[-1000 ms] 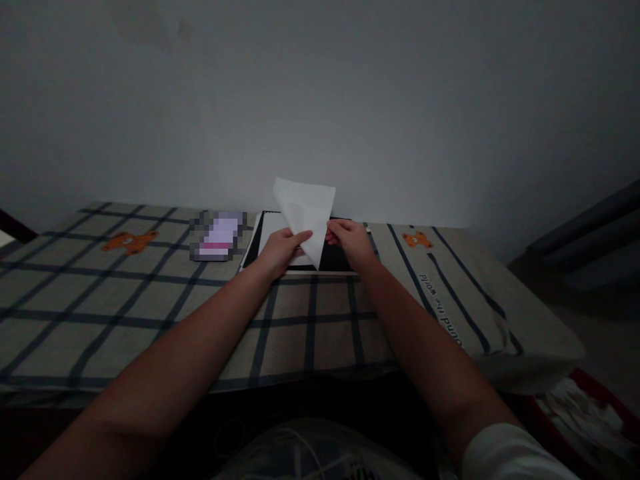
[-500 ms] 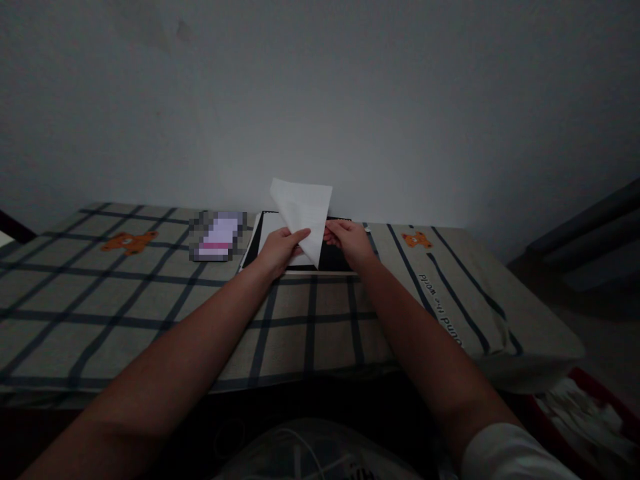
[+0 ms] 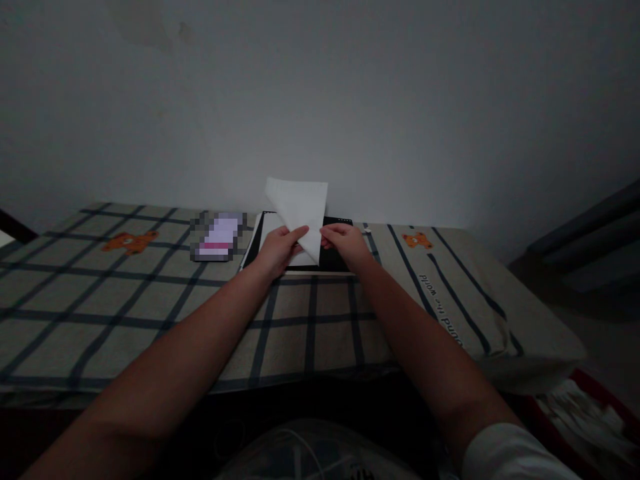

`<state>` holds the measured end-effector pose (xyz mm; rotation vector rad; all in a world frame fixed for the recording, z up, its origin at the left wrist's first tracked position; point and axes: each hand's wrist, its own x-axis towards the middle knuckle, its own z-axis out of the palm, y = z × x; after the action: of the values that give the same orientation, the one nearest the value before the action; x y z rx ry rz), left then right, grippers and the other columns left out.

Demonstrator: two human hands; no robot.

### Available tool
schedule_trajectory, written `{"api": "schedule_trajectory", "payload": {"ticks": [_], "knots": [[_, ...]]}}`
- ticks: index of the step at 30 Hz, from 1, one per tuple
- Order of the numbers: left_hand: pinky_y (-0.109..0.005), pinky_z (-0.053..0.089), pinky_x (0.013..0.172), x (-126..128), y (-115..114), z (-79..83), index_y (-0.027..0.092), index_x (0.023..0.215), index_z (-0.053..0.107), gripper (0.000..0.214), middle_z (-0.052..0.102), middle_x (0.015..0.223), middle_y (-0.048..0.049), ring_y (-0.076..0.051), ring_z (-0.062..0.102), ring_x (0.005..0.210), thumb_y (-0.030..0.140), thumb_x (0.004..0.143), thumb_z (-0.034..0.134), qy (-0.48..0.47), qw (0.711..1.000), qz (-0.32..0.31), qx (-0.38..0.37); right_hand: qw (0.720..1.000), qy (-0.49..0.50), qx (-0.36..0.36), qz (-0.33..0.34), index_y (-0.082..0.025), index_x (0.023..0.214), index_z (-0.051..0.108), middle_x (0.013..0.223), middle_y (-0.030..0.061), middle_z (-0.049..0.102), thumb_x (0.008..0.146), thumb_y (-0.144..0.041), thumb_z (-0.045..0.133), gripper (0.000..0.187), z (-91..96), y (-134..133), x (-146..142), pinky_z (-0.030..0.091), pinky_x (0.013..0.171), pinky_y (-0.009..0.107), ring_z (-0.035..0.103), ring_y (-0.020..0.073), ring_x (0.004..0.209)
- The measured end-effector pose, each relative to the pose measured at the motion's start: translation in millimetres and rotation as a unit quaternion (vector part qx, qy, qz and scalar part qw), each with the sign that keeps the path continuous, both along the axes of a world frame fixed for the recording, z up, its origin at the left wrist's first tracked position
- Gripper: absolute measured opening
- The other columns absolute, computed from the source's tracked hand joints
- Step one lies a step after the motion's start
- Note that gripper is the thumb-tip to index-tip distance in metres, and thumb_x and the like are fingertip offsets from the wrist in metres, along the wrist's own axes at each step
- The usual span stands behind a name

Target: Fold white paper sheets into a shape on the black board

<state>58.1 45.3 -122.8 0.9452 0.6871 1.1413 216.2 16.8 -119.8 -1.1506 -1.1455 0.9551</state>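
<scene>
Both my hands hold a white sheet of paper [image 3: 301, 208] upright above a black pad [image 3: 334, 259] at the far edge of the checked cloth [image 3: 150, 300]. My left hand [image 3: 278, 248] pinches the sheet's left lower edge with thumb and fingers. My right hand [image 3: 345, 244] pinches its right lower edge. The sheet stands folded, its point hanging down between my hands. Another white sheet [image 3: 271, 230] lies flat on the pad under my left hand.
A blurred-out phone [image 3: 218, 236] lies left of the pad. The cloth shows orange bear prints [image 3: 129, 241] and covers a low surface against a grey wall [image 3: 320, 100]. A red bin with white things [image 3: 590, 407] stands at the lower right.
The sheet has tilted and shifted slightly to the left, and my two hands have drawn a little closer together on it.
</scene>
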Motion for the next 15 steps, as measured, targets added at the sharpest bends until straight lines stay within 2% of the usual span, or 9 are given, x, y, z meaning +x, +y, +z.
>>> {"api": "schedule_trajectory", "payload": {"ticks": [9,15], "knots": [[-0.039,0.054,0.095,0.1,-4.2,-0.3,0.007,0.09,0.072,0.022,0.073,0.103,-0.0169,-0.024,0.07,0.095,0.019,0.073,0.076,0.038,0.996,-0.074,0.003,0.999,-0.004,0.035,-0.039,-0.019,0.074,0.068,0.064,0.0001,0.066,0.071,-0.035,0.07,0.017,0.3,0.0,-0.4,0.049,0.062,0.028,0.059,0.0114,0.059],[-0.036,0.056,0.091,0.0,-1.3,-5.3,0.009,0.089,0.073,0.022,0.074,0.104,-0.0156,-0.023,0.071,0.092,0.017,0.069,0.077,0.059,0.997,-0.05,0.001,0.999,-0.004,0.038,-0.03,-0.018,0.075,0.068,0.066,0.002,0.066,0.073,-0.033,0.069,0.016,-1.2,-0.3,-1.4,0.049,0.065,0.031,0.06,0.0132,0.061]]}}
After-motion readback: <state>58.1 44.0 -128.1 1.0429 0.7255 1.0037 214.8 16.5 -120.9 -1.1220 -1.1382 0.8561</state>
